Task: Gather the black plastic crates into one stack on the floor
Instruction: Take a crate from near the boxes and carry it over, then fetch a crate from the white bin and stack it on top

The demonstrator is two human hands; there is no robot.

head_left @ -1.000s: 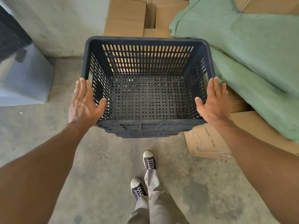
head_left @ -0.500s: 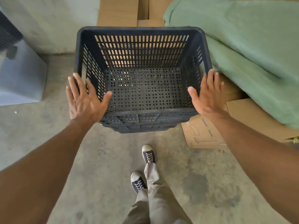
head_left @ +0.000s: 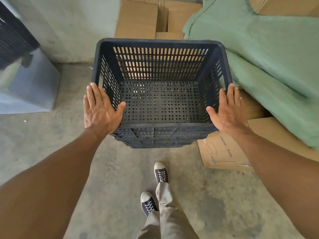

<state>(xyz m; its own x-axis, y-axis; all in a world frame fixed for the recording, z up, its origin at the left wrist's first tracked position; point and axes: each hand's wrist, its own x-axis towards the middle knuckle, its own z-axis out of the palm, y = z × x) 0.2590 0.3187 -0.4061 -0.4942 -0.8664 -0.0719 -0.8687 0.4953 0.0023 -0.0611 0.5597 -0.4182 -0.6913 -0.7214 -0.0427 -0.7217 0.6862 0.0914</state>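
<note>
A black slotted plastic crate (head_left: pixel 160 104) stands open side up on the concrete floor. Ribbed layers of further black crates (head_left: pixel 155 140) show under its near edge, so it tops a nested stack. My left hand (head_left: pixel 100 111) lies flat against the crate's left side, fingers straight and spread, thumb at the near corner. On the opposite side my right hand (head_left: pixel 226 109) rests flat in the same way. Neither hand curls around the rim. Part of another black crate (head_left: pixel 13 37) shows at the far left, blurred.
Cardboard boxes (head_left: pixel 222 152) draped with a green cloth (head_left: pixel 259 57) crowd the crate's right side, and more boxes (head_left: pixel 138 18) stand behind it. A grey block (head_left: pixel 32 87) sits at the left wall. My feet (head_left: pixel 160 173) stand on bare concrete just behind the stack.
The crate has stayed in place beside the boxes. Half a second ago both hands stood slightly off its sides with fingers spread; now they lie flat against it again.
</note>
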